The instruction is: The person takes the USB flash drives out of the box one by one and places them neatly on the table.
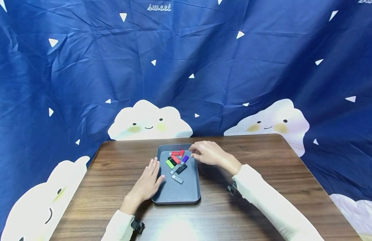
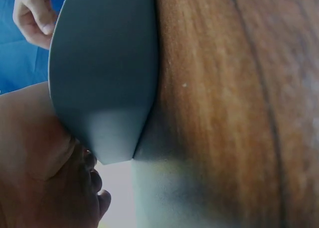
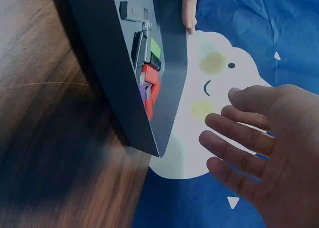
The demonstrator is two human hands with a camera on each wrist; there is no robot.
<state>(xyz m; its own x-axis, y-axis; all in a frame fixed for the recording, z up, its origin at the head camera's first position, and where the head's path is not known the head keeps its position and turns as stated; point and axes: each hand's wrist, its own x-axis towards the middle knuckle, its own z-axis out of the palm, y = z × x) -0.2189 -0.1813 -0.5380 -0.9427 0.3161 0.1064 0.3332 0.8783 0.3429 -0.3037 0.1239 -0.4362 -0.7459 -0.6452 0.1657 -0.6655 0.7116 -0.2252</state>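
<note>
A grey rectangular tray point(image 1: 179, 195) holds several USB flash drives, bunched toward its far half. Among them are red drives point(image 1: 175, 159), a purple one point(image 1: 185, 159), black ones point(image 1: 181, 168) and a lime green one point(image 1: 169, 164). One grey drive point(image 1: 177, 180) lies nearer the front, apart from the cluster. My left hand point(image 1: 146, 180) rests along the tray's left rim, fingers straight and thumb over the edge. At the far right corner hovers my right hand point(image 1: 209, 153); the right wrist view shows its fingers point(image 3: 239, 131) loosely bent, with nothing between them.
The tray stands on a brown wood-grain table point(image 1: 249, 150), whose far edge meets a blue curtain point(image 1: 179, 67) with white clouds and triangles. Black wrist devices point(image 1: 138, 226) sit at both white sleeves point(image 1: 273, 204).
</note>
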